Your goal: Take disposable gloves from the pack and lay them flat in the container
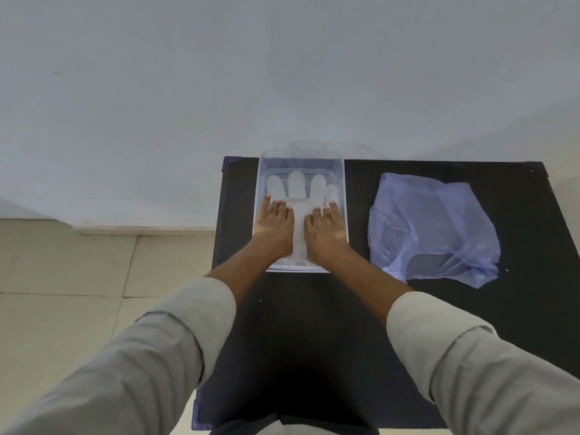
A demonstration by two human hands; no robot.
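Two bare hands press one clear glove (296, 211) flat inside a clear container (342, 183).

Left hand (273, 226) and right hand (323, 229) lie open, palms down, gripping nothing, glove fingers splayed beyond their fingertips; right of them, apart, the blue pack (433, 229) rests on a black table (298, 340).

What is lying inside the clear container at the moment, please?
A translucent glove lies flat in the clear container, fingers pointing away. The left hand and right hand cover its sides; anything beneath is hidden.
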